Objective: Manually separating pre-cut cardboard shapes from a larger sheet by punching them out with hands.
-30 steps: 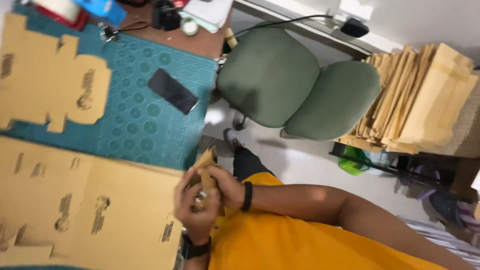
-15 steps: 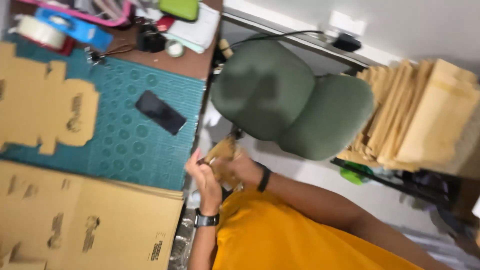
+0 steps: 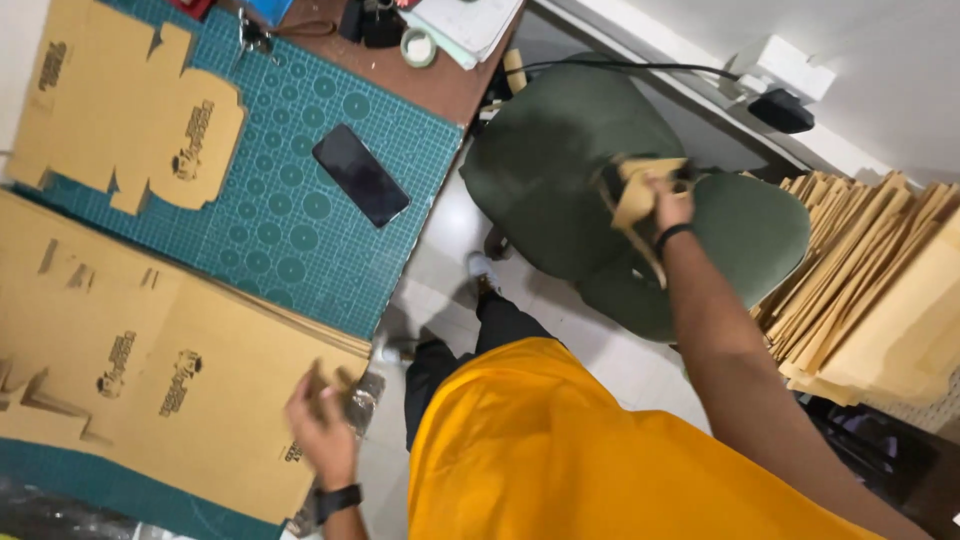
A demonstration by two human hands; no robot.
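Note:
My right hand (image 3: 670,203), with a black band on its wrist, is stretched out over the green office chair (image 3: 560,170) and grips a small folded cardboard piece (image 3: 636,195) above the seat. My left hand (image 3: 322,432), wearing a black watch, rests with fingers apart on the near corner of a stack of flat brown cardboard sheets (image 3: 150,370) on the table. It holds nothing. My yellow shirt fills the lower middle of the view.
A teal cutting mat (image 3: 290,220) carries a black phone (image 3: 360,175) and a die-cut cardboard blank (image 3: 130,110). A tape roll (image 3: 419,47) and clutter lie at the table's far end. A large pile of folded cardboard (image 3: 880,290) stands at the right. A power adapter (image 3: 782,108) sits by the wall.
My two hands were together on the small cardboard piece in front of me. Now the right hand has carried it out over the chair, and the left hand has dropped onto the sheet stack.

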